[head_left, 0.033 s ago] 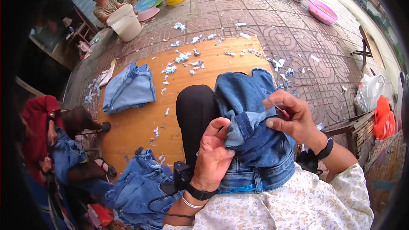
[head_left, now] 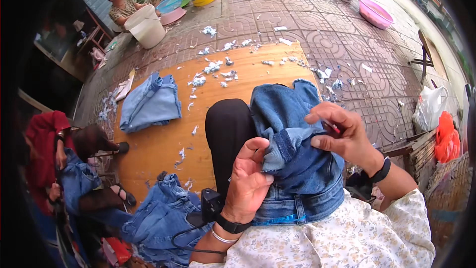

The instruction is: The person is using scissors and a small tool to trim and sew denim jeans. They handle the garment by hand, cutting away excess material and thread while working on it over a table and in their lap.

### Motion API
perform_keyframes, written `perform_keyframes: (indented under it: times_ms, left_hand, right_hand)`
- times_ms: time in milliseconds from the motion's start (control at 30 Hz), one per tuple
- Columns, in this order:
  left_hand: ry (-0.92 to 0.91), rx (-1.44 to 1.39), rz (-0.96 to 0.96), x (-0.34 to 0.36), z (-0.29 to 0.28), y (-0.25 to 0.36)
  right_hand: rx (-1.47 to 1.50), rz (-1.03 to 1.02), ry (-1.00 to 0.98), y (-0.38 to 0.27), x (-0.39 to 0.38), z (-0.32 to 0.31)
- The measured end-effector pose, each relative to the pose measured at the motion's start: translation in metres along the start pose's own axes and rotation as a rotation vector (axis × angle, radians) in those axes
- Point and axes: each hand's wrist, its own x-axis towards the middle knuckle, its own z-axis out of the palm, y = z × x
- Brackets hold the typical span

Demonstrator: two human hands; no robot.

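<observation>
A blue denim garment (head_left: 317,193) lies across my lap, part of it bunched over my knee. One piece is folded back to its paler inner side, with a dark stitched band. My left hand (head_left: 248,178) pinches the lower left edge of this fold between thumb and fingers. At the fold's right end, my right hand (head_left: 342,136) is closed round a small slim tool (head_left: 333,127) with a red part. Fingers hide most of the tool, so its exact kind is unclear. The right thumb is close to the cloth; whether it touches I cannot tell.
A wooden board (head_left: 198,104) carries folded light-blue jeans (head_left: 151,103) and thread scraps (head_left: 213,66). More denim (head_left: 161,218) is heaped at my left, beside a person in red (head_left: 44,134) handling jeans. Another person (head_left: 121,10) sits behind a white bucket (head_left: 145,26). Bags (head_left: 446,139) hang at right.
My right hand has shifted slightly to the right, away from the fold, with the tool in it. My left hand and the garment are nearly unmoved.
</observation>
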Motion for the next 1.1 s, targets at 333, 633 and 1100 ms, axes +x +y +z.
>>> perform_keyframes:
  times_ms: [333, 633, 1100]
  left_hand:
    - [0.059, 0.49, 0.026, 0.008, 0.032, 0.008]
    - [0.067, 0.556, 0.019, 0.017, 0.028, -0.004]
    - [0.185, 0.021, 0.014, 0.01, 0.014, -0.004]
  right_hand:
    - [-0.06, 0.034, -0.185, -0.021, 0.028, 0.006]
    - [0.211, 0.104, 0.001, -0.01, 0.019, 0.028]
    - [-0.355, -0.123, -0.095, -0.018, -0.013, 0.027]
